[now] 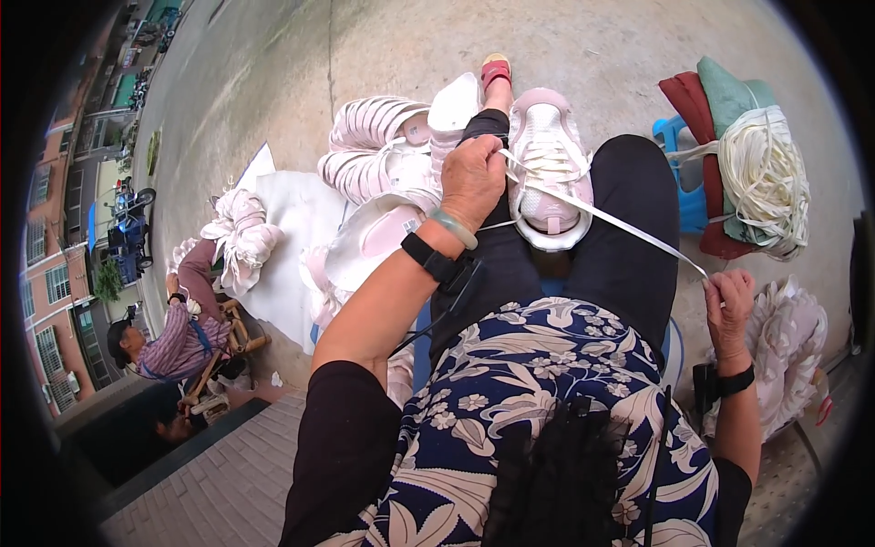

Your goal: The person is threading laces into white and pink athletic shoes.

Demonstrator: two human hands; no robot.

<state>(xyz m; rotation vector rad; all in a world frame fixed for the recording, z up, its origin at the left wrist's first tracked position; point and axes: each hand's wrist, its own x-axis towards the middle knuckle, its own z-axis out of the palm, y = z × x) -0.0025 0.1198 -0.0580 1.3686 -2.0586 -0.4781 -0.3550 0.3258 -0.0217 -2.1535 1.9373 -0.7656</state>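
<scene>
A pale pink and white sneaker rests between my thighs with its toe pointing at me. White laces criss-cross its tongue. At the sneaker's left edge, my left hand is closed in a pinch on a white shoelace. The long white shoelace runs taut from the sneaker's front eyelets across my right thigh. Its far end is gripped by my right hand, fingers closed, held out to the right. A jade-coloured bangle and a black wrist strap circle my left wrist; a black strap is on the right one.
On my left lie stacked pinkish-white shoe uppers and a white sheet. A blue stool on the right bears cloths and a bundle of laces. More tied shoe parts sit below it. Another person sits far left.
</scene>
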